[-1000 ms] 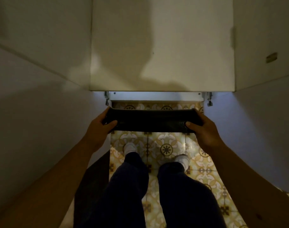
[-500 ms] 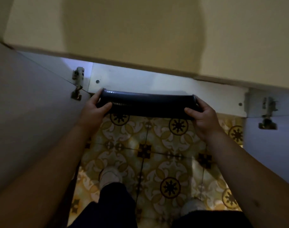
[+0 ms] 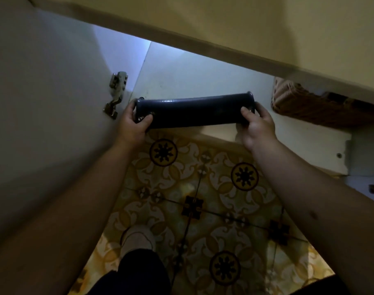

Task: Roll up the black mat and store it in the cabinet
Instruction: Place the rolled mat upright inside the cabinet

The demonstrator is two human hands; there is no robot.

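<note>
mat: rolled black rubber mat (image 3: 194, 110), level, over the white cabinet floor (image 3: 203, 79) at its front edge
hands: left hand (image 3: 132, 122), right hand (image 3: 257, 124); each clamped on one roll end
neighbour: brown woven basket (image 3: 314, 107) to the right, apart
below: yellow patterned tile floor (image 3: 203, 188)

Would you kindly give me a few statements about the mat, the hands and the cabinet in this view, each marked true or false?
1. The black mat is rolled into a tube. True.
2. Only the right hand holds it. False: the left hand and the right hand each grip an end.
3. The cabinet door stands open. True.
4. A woven basket sits on the cabinet floor. True.
5. The mat lies flat on the tiled floor. False: it is held up at the cabinet opening.
</note>
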